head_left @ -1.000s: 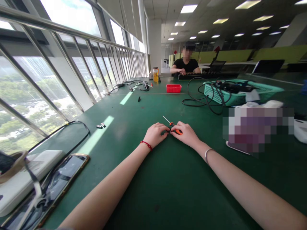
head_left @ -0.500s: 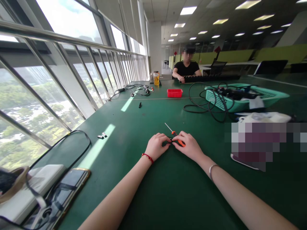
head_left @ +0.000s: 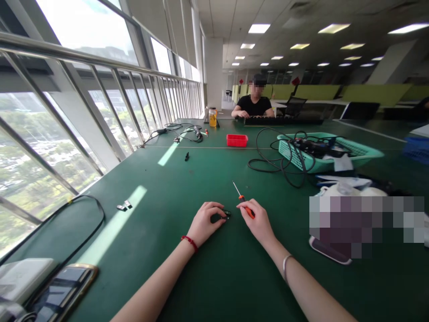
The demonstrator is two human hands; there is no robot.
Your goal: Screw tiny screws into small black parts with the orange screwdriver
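Observation:
My right hand (head_left: pixel 256 218) is closed round the orange-and-black handle of a screwdriver (head_left: pixel 248 210). Its thin metal shaft points away from me, up and to the left, with the tip touching nothing I can make out. Just left of it, my left hand (head_left: pixel 207 220) curls its thumb and forefinger round a small black part (head_left: pixel 227 214) low over the table. The part is too small to name, and the fingertips partly cover it. Two small black-and-silver pieces (head_left: pixel 124 205) lie farther left, beside a strip of sunlight. A small black piece (head_left: pixel 187 156) rests farther back.
A red tray (head_left: pixel 237 140) stands ahead on the green table (head_left: pixel 201 179). To the right are a turquoise basket (head_left: pixel 298 156) of cables and a partly blurred pile. A phone (head_left: pixel 63 290) lies front left. Behind a jar (head_left: pixel 212 118), a person (head_left: pixel 254 105) sits at the far end.
My hands have drawn apart; the right has moved away from the small black part with the screwdriver, while the left stays at it. The whole view has shifted slightly.

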